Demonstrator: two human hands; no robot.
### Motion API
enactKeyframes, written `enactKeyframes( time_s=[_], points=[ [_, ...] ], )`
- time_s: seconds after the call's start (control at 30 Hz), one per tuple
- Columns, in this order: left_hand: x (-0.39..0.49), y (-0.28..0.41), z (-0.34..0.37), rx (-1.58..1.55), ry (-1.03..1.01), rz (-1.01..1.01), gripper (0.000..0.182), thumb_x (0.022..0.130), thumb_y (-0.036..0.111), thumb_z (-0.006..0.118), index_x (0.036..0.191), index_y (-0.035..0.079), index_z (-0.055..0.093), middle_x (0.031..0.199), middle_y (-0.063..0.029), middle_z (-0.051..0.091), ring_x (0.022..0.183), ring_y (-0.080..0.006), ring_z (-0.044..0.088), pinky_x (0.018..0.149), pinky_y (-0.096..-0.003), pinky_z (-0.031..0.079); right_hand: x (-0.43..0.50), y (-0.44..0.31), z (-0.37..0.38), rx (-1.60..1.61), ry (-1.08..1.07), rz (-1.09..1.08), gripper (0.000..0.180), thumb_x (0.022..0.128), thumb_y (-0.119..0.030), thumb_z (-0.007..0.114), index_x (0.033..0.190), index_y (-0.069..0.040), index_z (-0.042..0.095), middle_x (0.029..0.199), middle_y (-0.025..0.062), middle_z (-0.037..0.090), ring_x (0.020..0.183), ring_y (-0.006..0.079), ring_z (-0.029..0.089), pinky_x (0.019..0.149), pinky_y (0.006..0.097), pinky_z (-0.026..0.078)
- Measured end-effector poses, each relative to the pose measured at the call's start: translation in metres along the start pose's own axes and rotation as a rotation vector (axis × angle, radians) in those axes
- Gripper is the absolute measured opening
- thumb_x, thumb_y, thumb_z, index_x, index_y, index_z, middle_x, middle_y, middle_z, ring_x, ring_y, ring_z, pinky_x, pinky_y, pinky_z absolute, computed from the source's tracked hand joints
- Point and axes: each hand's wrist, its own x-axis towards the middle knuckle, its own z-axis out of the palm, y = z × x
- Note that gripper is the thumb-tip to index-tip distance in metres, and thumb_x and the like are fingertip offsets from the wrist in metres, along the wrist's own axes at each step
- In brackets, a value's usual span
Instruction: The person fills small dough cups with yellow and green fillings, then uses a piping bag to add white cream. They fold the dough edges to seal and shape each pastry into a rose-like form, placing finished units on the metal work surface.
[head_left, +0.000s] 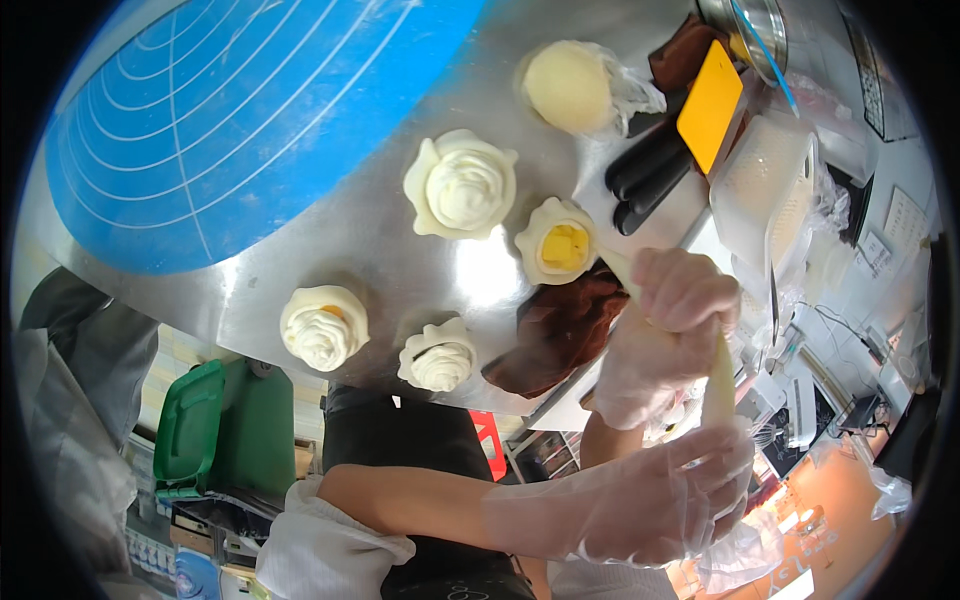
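Note:
Both my hands wear clear plastic gloves and grip one long, pale, cream-filled piping bag (720, 382). My right hand (667, 330) is closed round it nearer the tip; my left hand (667, 499) grasps it further back. The narrow tip points at the right rim of a wavy-edged pale cup (529, 244), and I cannot tell whether they touch. Yellow cubes (562, 247) of what looks like fruit lie inside that cup. Three more cups bear white cream swirls: a large one (461, 184), a small one (439, 356), and one (325, 330) with a bit of orange showing.
A blue marked mat (247, 112) covers part of the steel table (262, 285). Rightward lie a wrapped pale round mass (570, 86), black handles (649, 180), a yellow scraper (709, 109), a plastic container (761, 187) and a glossy brown bag (570, 330). A green bin (255, 427) stands below.

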Motion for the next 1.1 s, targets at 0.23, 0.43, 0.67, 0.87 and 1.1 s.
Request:
enactKeyframes(
  time_s=[0.23, 0.43, 0.67, 0.87, 1.1],
  points=[
    [0.009, -0.011, -0.003, -0.089, 0.045, -0.028, 0.041, 0.078, 0.025, 0.067, 0.105, -0.005, 0.069, 0.115, -0.0168, 0.07, 0.128, -0.0389, 0.063, 0.124, -0.0547, 0.04, -0.006, 0.009, -0.009, 0.0, 0.02, 0.07, 0.025, 0.096, -0.008, 0.055, 0.073, -0.014, 0.049, 0.063, -0.0014, 0.043, 0.057, 0.0126, 0.039, 0.062, 0.0329, 0.037],
    [0.006, -0.007, -0.001, -0.143, 0.069, -0.062, 0.043, 0.075, 0.022, 0.067, 0.105, -0.008, 0.07, 0.112, -0.018, 0.072, 0.123, -0.0402, 0.066, 0.122, -0.0545, 0.043, -0.018, 0.01, -0.009, -0.022, -0.018, 0.111, 0.024, 0.095, -0.004, 0.052, 0.073, -0.013, 0.049, 0.063, 0.0007, 0.045, 0.056, 0.0134, 0.04, 0.059, 0.0317, 0.036],
    [0.002, -0.01, 0.003, -0.044, 0.028, 0.017, 0.045, 0.072, 0.023, 0.067, 0.105, -0.008, 0.071, 0.11, -0.0191, 0.072, 0.122, -0.0405, 0.066, 0.122, -0.0564, 0.043, -0.014, 0.009, -0.006, 0.012, 0.001, 0.039, 0.022, 0.093, -0.001, 0.051, 0.074, -0.012, 0.05, 0.065, 0.0027, 0.049, 0.056, 0.0148, 0.043, 0.06, 0.0344, 0.041],
    [0.001, -0.009, 0.003, -0.134, 0.069, -0.022, 0.045, 0.072, 0.023, 0.066, 0.104, -0.009, 0.07, 0.109, -0.0189, 0.072, 0.121, -0.0396, 0.066, 0.124, -0.0563, 0.041, -0.017, 0.012, -0.003, -0.073, -0.017, 0.015, 0.022, 0.092, 0.001, 0.05, 0.074, -0.012, 0.049, 0.063, 0.001, 0.044, 0.057, 0.0135, 0.04, 0.062, 0.0341, 0.042],
    [-0.001, -0.005, 0.001, -0.12, 0.006, 0.011, 0.048, 0.073, 0.023, 0.064, 0.107, -0.01, 0.069, 0.109, -0.0184, 0.07, 0.122, -0.0383, 0.065, 0.127, -0.056, 0.038, -0.026, 0.008, -0.006, -0.004, -0.049, 0.054, 0.026, 0.096, -0.001, 0.054, 0.072, -0.012, 0.048, 0.062, 0.0011, 0.042, 0.055, 0.0136, 0.037, 0.058, 0.0336, 0.04]
  ],
)
